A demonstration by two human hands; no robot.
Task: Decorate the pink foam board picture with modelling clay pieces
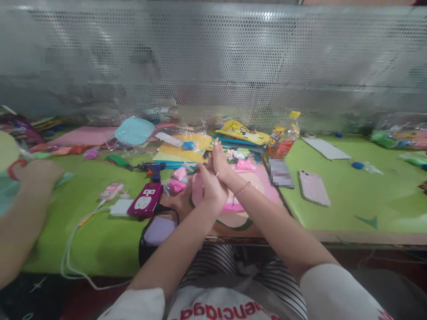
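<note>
Red upside-down letters (255,307), partly legible as "enciaga", cross the white shirt (220,294) below the left hand (213,189) and right hand (220,163), palms pressed together above layered pink sheets (271,195).

Left hand (212,189) and right hand (220,162) met palm to palm above pink sheet (275,202); space between palms was hidden. Bracelet (242,189) circled right wrist. Pink lumps (176,186) lay left of hands, near glue gun (155,170) and purple device (146,201). Bottle (283,134) stood beyond, to right; phone (314,188) lay on green table (343,178). At left edge, co-worker's hand (43,171) held red scissors (14,169). Perforated panel (213,58) rose behind table.
</note>
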